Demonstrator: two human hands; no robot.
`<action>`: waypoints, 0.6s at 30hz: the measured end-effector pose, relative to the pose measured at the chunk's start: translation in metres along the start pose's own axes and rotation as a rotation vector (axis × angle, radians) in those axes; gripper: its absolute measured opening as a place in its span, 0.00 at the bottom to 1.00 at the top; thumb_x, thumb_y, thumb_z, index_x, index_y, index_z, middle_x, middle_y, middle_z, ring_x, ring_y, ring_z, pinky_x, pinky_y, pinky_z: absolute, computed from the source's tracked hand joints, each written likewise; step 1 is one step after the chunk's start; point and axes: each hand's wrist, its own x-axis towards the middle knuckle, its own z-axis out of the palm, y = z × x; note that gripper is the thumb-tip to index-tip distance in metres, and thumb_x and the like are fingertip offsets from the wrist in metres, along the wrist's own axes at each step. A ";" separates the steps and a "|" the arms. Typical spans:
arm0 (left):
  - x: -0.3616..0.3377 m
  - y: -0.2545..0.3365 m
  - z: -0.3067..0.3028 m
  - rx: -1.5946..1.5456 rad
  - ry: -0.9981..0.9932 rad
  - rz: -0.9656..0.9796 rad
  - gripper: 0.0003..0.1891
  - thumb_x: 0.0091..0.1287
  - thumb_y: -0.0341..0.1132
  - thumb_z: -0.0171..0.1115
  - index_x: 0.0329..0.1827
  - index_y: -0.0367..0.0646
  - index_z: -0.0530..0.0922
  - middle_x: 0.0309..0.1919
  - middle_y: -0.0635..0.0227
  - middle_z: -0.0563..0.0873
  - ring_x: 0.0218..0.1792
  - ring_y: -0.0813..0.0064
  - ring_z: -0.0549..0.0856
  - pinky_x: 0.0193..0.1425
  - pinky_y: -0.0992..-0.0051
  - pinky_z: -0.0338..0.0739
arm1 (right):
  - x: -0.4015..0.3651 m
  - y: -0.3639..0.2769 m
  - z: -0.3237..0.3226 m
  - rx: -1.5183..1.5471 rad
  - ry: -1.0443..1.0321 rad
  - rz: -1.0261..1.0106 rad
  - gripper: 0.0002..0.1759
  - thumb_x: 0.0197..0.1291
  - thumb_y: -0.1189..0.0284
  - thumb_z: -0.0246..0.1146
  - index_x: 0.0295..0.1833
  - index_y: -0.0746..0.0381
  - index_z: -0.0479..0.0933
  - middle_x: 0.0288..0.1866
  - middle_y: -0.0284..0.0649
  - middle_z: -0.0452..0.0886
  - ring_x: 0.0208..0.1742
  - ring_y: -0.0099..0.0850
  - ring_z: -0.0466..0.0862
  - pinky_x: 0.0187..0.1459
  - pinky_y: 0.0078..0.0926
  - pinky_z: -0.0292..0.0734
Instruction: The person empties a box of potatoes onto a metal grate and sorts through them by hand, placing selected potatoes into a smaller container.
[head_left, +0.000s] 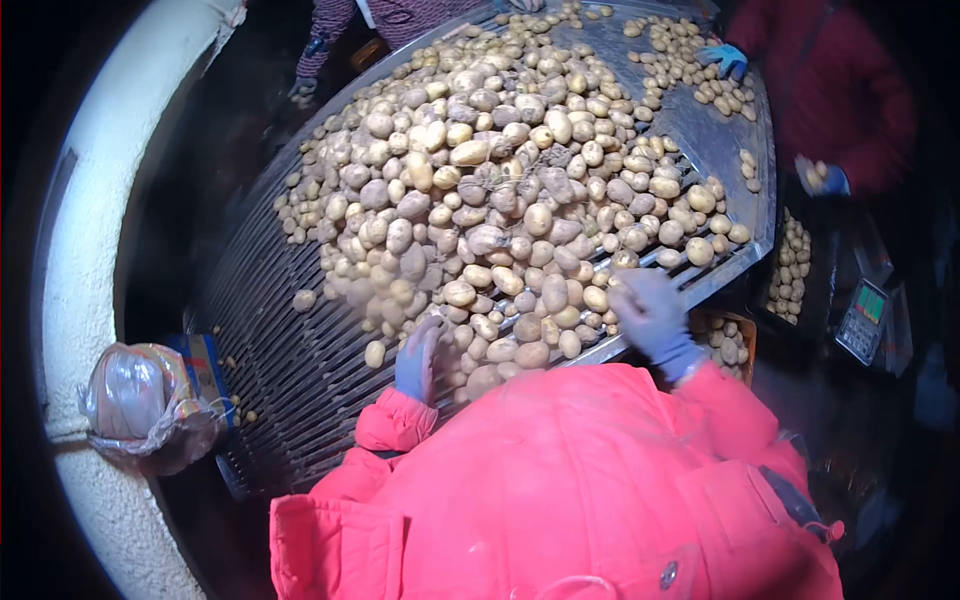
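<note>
A large heap of pale yellow potatoes lies on a slatted metal sorting table. I wear a bright red jacket and grey-blue gloves. My left hand rests among the potatoes at the heap's near edge; its fingers are blurred and I cannot see whether it grips one. My right hand lies with fingers spread over potatoes at the table's near right rim, with nothing visibly held in it.
A person in red with blue gloves works at the far right. A patterned sleeve shows at the top. Potato-filled crates and a scale stand right. A plastic bag and blue box sit left.
</note>
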 end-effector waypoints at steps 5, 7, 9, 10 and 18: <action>-0.031 0.009 -0.012 -0.382 0.205 -0.448 0.17 0.76 0.32 0.54 0.65 0.38 0.76 0.59 0.56 0.81 0.59 0.64 0.81 0.62 0.71 0.77 | 0.004 -0.030 0.080 -0.137 -0.326 -0.310 0.17 0.56 0.63 0.65 0.51 0.56 0.80 0.56 0.42 0.79 0.58 0.43 0.78 0.56 0.44 0.74; -0.056 -0.019 -0.010 -0.277 0.231 -0.375 0.17 0.78 0.35 0.52 0.65 0.38 0.75 0.59 0.58 0.81 0.59 0.65 0.81 0.62 0.72 0.77 | 0.004 -0.005 0.096 -0.246 -0.350 -0.391 0.15 0.55 0.63 0.65 0.48 0.53 0.80 0.57 0.41 0.79 0.60 0.46 0.78 0.58 0.47 0.73; -0.070 -0.027 -0.014 -0.358 0.318 -0.440 0.18 0.80 0.38 0.51 0.66 0.37 0.74 0.58 0.61 0.81 0.58 0.70 0.81 0.61 0.73 0.78 | 0.005 0.007 0.077 -0.201 -0.364 -0.360 0.15 0.49 0.69 0.66 0.46 0.55 0.80 0.58 0.44 0.79 0.59 0.48 0.78 0.60 0.46 0.73; -0.076 -0.021 -0.019 -0.366 0.328 -0.449 0.18 0.80 0.38 0.51 0.66 0.37 0.74 0.58 0.61 0.81 0.58 0.70 0.81 0.61 0.73 0.78 | 0.005 0.019 0.066 -0.191 -0.363 -0.347 0.16 0.47 0.72 0.65 0.46 0.56 0.80 0.58 0.45 0.79 0.59 0.48 0.78 0.60 0.46 0.73; -0.129 -0.037 -0.019 -0.159 0.455 -0.542 0.26 0.74 0.38 0.58 0.71 0.35 0.69 0.56 0.55 0.82 0.56 0.61 0.82 0.64 0.67 0.75 | 0.038 0.057 0.008 -0.715 -0.059 -0.249 0.17 0.52 0.72 0.67 0.49 0.58 0.80 0.58 0.48 0.78 0.61 0.50 0.76 0.60 0.47 0.73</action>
